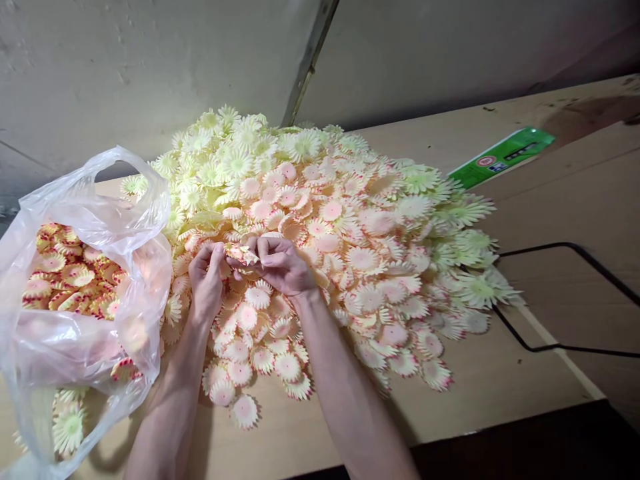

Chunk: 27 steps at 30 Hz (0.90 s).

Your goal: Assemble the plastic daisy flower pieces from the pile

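Note:
A large heap of flower-shaped pieces (360, 260), pale green at the back and sides and pink-tipped cream in the middle, spreads over the table. Above its front part, my left hand (207, 273) and my right hand (283, 263) are close together. Between them is a small stack of cream and pink flower pieces (243, 254), pinched at its left end by my left fingers and at its right end by my right fingers. How many pieces it has cannot be made out.
An open clear plastic bag (75, 347) with red-tipped flower pieces (70, 273) stands at the left. A green packet (503, 160) lies at the back right. A black metal frame (600, 263) is at the right. Behind the table (280, 440) rises a grey wall (150, 60).

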Each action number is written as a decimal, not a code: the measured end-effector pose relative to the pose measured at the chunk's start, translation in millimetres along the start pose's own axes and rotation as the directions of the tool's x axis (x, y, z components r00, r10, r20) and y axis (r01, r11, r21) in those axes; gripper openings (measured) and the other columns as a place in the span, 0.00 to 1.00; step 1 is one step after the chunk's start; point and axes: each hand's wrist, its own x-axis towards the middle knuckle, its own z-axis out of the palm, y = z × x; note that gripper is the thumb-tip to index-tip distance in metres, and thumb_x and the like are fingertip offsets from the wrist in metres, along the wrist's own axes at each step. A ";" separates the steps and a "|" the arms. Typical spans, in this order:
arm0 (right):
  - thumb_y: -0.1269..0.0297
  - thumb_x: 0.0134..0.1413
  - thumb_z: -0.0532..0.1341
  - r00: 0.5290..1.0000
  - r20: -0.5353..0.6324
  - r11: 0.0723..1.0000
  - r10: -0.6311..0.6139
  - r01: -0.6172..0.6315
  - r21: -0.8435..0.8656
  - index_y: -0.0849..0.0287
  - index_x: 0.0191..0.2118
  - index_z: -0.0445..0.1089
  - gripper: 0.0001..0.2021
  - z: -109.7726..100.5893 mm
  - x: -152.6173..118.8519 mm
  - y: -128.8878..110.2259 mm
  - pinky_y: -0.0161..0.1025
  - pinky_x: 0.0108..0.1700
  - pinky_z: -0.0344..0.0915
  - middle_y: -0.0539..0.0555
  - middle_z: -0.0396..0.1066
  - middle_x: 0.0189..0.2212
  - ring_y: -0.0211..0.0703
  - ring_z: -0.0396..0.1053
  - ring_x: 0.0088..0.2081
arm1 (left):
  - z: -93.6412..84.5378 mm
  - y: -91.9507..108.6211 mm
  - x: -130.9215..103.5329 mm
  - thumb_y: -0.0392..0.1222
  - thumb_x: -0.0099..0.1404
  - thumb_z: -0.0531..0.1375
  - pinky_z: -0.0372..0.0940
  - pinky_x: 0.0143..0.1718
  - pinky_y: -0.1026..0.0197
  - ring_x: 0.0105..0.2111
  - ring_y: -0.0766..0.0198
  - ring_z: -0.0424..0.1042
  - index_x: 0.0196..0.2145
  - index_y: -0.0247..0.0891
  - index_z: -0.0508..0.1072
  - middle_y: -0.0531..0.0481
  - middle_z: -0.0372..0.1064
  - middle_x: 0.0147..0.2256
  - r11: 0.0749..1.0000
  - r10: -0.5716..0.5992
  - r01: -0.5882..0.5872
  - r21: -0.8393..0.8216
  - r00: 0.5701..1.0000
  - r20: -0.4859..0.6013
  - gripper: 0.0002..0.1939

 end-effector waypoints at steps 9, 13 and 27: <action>0.65 0.39 0.69 0.997 0.007 0.995 -0.083 0.082 0.062 0.58 0.18 0.67 0.10 1.5 0.6 2.1 0.46 0.35 0.74 0.49 0.58 0.25 0.40 0.60 0.28 | -0.5 1.6 -1.5 0.56 0.57 0.71 0.67 0.28 0.67 0.21 0.73 0.60 0.23 0.38 0.70 0.58 0.60 0.21 0.996 -0.057 0.060 -0.066 0.998 0.039 0.21; 0.66 0.39 0.69 0.995 0.016 0.991 -0.100 0.098 0.089 0.58 0.18 0.68 0.10 0.3 -0.7 4.5 0.42 0.31 0.72 0.49 0.56 0.23 0.39 0.59 0.27 | -0.8 2.6 -2.1 0.54 0.56 0.71 0.66 0.27 0.68 0.22 0.72 0.61 0.23 0.38 0.70 0.57 0.62 0.22 0.990 -0.108 0.113 -0.081 0.992 0.066 0.20; 0.55 0.49 0.69 0.959 -0.162 0.916 -0.232 0.160 -0.367 0.58 0.24 0.71 0.13 -2.4 7.2 11.4 0.37 0.31 0.60 0.49 0.65 0.24 0.38 0.61 0.28 | -11.1 -0.6 3.7 0.54 0.65 0.66 0.63 0.29 0.67 0.26 0.70 0.67 0.30 0.39 0.78 0.54 0.71 0.26 0.886 0.298 -0.258 0.386 0.954 -0.047 0.15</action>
